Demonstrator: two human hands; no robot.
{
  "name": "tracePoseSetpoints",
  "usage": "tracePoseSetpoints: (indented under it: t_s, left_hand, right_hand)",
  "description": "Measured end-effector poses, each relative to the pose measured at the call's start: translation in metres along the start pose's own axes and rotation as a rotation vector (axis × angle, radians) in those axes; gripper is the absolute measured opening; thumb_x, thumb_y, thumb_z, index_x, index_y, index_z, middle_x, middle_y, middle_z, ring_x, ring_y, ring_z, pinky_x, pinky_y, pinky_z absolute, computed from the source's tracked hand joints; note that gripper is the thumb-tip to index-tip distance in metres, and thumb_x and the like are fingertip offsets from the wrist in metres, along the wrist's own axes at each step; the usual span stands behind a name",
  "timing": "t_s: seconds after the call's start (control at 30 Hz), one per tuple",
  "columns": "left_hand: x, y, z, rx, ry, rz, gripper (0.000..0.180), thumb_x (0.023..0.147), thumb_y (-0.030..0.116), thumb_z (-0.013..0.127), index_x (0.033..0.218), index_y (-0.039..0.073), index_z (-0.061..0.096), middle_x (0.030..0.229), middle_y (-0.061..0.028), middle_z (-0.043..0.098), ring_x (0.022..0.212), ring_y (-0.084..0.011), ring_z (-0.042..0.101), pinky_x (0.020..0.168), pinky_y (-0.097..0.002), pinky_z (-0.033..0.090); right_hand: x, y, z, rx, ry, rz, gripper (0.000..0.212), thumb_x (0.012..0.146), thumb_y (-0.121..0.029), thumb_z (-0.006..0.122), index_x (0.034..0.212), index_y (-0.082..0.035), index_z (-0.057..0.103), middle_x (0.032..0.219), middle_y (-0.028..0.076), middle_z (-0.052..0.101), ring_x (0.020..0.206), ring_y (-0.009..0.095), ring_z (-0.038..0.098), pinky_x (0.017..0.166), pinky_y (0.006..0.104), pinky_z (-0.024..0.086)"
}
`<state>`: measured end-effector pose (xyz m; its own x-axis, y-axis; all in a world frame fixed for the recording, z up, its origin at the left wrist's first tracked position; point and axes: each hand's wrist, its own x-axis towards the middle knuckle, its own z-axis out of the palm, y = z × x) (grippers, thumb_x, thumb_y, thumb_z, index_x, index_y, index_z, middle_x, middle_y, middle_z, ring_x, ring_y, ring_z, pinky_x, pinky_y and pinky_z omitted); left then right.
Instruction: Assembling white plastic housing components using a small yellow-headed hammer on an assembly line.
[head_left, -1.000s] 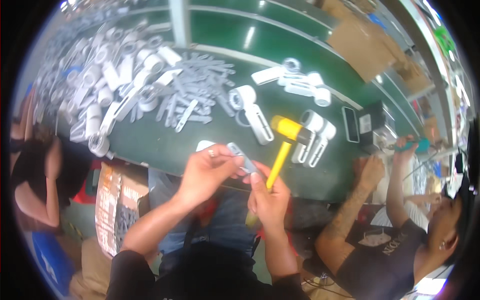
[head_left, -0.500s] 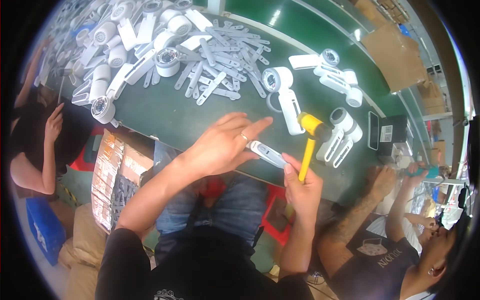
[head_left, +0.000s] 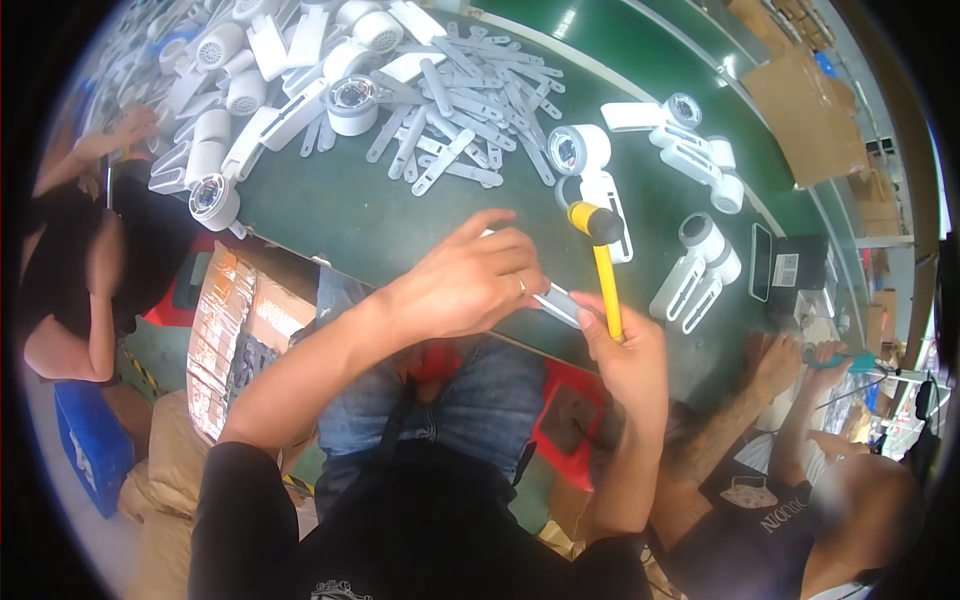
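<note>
My left hand (head_left: 470,280), with a ring on one finger, is closed over one end of a long white and grey plastic handle piece (head_left: 559,303); its fingers hide part of that piece. My right hand (head_left: 632,365) pinches the other end between thumb and fingers. The same right hand also grips a small yellow mallet (head_left: 606,290), its shaft upright and its dark-tipped head above the hand. Both hands are over the near edge of the green table (head_left: 400,235). Just beyond the mallet lies a white handheld fan body (head_left: 597,180), partly covered by the mallet head.
A pile of flat grey strips (head_left: 470,110) lies at the far middle, beside heaped white fan bodies (head_left: 350,105). More fan bodies (head_left: 700,265) rest on the right, near a black box (head_left: 800,265). Co-workers sit on both sides. An open carton (head_left: 215,345) stands below the table's left edge.
My left hand has closed its outstretched fingers over the handle piece and moved slightly right. My right hand has shifted right, and the mallet head has tipped left.
</note>
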<state>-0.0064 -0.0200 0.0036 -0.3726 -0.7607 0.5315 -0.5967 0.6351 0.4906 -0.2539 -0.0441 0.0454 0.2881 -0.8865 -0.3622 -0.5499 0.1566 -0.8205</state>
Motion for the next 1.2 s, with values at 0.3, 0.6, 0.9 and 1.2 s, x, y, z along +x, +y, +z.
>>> tracePoseSetpoints:
  t_s: [0.3, 0.6, 0.9, 1.2]
  left_hand:
    - [0.000, 0.004, 0.003, 0.048, 0.037, -0.004, 0.025, 0.079, 0.013, 0.084, 0.100, 0.008, 0.072, 0.101, -0.0057, 0.071, 0.104, -0.0257, 0.068, 0.104, -0.0486, 0.049]
    - [-0.018, -0.002, -0.025, 0.131, 0.077, -0.047, 0.025, 0.078, 0.013, 0.085, 0.098, 0.009, 0.072, 0.095, -0.0048, 0.071, 0.100, -0.0272, 0.068, 0.101, -0.0483, 0.050]
    - [0.000, 0.000, -0.028, 0.209, -0.095, 0.117, 0.033, 0.080, 0.012, 0.078, 0.112, 0.018, 0.078, 0.109, -0.0062, 0.075, 0.105, -0.0255, 0.072, 0.111, -0.0525, 0.050]
    - [-0.003, -0.014, -0.017, 0.108, -0.085, 0.129, 0.025, 0.084, 0.013, 0.070, 0.108, 0.010, 0.079, 0.093, -0.0094, 0.072, 0.091, -0.0296, 0.071, 0.109, -0.0432, 0.053]
  right_hand:
    - [0.001, 0.019, 0.010, 0.496, -0.039, 0.222, 0.038, 0.103, -0.030, 0.069, 0.129, -0.003, 0.069, 0.061, 0.005, 0.061, 0.040, 0.008, 0.043, 0.039, 0.0246, 0.031]
    - [0.017, -0.007, 0.034, 0.476, -0.136, 0.142, 0.043, 0.104, -0.029, 0.066, 0.133, 0.002, 0.064, 0.073, 0.016, 0.072, 0.039, 0.007, 0.043, 0.037, 0.0246, 0.031]
    - [0.019, 0.003, 0.042, 0.489, -0.127, 0.151, 0.036, 0.103, -0.026, 0.068, 0.128, -0.001, 0.069, 0.064, 0.008, 0.066, 0.041, 0.008, 0.047, 0.039, 0.0241, 0.033]
    - [-0.027, 0.005, 0.048, 0.587, 0.133, 0.026, 0.049, 0.113, -0.022, 0.046, 0.159, -0.007, 0.039, 0.068, -0.004, 0.048, 0.049, 0.004, 0.044, 0.044, 0.0217, 0.035]
